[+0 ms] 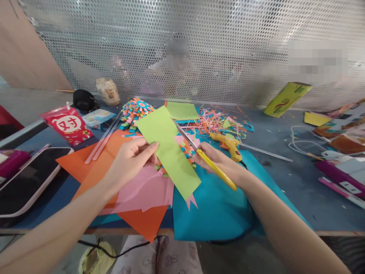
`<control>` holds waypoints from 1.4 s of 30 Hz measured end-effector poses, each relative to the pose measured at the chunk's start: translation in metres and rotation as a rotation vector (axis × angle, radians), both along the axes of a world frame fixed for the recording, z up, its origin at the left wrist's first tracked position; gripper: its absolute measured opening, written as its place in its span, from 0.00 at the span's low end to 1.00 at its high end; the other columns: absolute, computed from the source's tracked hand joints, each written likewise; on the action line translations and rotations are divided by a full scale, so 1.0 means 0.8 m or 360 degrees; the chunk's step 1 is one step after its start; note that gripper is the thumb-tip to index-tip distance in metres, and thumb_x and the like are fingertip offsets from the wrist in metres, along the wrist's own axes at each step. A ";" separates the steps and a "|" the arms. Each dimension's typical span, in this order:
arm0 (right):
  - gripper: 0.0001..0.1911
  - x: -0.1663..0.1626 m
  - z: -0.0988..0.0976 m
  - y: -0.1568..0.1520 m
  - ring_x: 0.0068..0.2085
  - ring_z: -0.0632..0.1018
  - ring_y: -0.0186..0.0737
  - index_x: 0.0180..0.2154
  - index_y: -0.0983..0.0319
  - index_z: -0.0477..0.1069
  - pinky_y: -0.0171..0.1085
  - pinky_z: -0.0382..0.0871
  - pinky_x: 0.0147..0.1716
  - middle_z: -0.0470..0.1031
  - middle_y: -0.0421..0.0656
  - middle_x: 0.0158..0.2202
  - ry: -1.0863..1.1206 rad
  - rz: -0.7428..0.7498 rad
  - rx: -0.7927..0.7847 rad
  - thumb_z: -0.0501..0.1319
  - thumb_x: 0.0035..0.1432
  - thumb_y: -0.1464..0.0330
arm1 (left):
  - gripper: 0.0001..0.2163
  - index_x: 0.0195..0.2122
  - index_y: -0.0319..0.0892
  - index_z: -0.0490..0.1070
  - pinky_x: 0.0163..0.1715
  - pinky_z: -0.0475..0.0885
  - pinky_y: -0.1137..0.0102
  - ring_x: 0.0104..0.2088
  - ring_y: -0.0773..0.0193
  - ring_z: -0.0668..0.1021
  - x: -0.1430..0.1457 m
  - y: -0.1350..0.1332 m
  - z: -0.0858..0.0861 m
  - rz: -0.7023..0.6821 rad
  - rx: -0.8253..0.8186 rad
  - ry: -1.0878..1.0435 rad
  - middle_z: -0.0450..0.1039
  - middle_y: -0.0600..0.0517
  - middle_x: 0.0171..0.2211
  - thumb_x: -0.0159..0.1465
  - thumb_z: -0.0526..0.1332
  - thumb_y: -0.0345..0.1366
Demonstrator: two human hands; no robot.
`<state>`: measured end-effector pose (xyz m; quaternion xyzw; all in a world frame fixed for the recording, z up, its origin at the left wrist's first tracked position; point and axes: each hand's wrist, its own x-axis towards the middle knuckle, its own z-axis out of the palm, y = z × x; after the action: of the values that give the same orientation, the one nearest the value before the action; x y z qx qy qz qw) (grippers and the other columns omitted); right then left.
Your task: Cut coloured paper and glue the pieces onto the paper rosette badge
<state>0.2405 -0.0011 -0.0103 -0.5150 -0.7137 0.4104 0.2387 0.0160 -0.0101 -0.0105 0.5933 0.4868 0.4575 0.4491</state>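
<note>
My left hand [129,160] pinches the left edge of a long light-green paper strip [168,150] held above the table. My right hand [218,160] grips yellow-handled scissors [203,158], whose metal blades point up-left and meet the strip's right edge. Under the strip lie pink paper [142,192], orange paper [94,167] and a teal sheet [219,209]. A round multicoloured paper flower [137,110] sits farther back.
A yellow glue gun [229,144], glue sticks [104,140] and coloured paper scraps [212,121] lie behind. A tablet [28,179] and red packet [68,125] sit left. A yellow box [286,99] and cables [302,142] are right. Perforated metal screen [199,49] stands at the back.
</note>
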 end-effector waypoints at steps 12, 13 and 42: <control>0.24 -0.005 0.000 -0.005 0.26 0.60 0.31 0.29 0.58 0.51 0.35 0.56 0.24 0.55 0.34 0.26 0.0022 -0.0018 -0.0061 0.57 0.49 0.47 | 0.14 0.20 0.38 0.68 0.19 0.65 0.75 0.18 0.72 0.71 0.000 0.000 -0.008 -0.0076 -0.0050 -0.0022 0.72 0.52 0.18 0.61 0.59 0.38; 0.24 -0.006 0.000 -0.004 0.26 0.60 0.31 0.29 0.58 0.51 0.35 0.56 0.25 0.55 0.34 0.25 0.0013 -0.0020 -0.0049 0.58 0.49 0.47 | 0.14 0.20 0.38 0.69 0.19 0.65 0.75 0.17 0.72 0.71 0.000 -0.001 -0.007 -0.0077 -0.0056 -0.0021 0.72 0.52 0.18 0.61 0.59 0.38; 0.25 -0.002 -0.004 -0.001 0.26 0.59 0.31 0.29 0.59 0.53 0.33 0.53 0.22 0.56 0.35 0.26 -0.0098 -0.0045 -0.0007 0.56 0.49 0.45 | 0.14 0.20 0.38 0.69 0.20 0.64 0.73 0.18 0.71 0.70 -0.001 -0.003 -0.003 -0.0069 -0.0051 -0.0011 0.73 0.51 0.19 0.59 0.61 0.41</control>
<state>0.2392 -0.0022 -0.0135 -0.5379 -0.7124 0.3925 0.2214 0.0152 -0.0125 -0.0133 0.5949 0.4796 0.4417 0.4701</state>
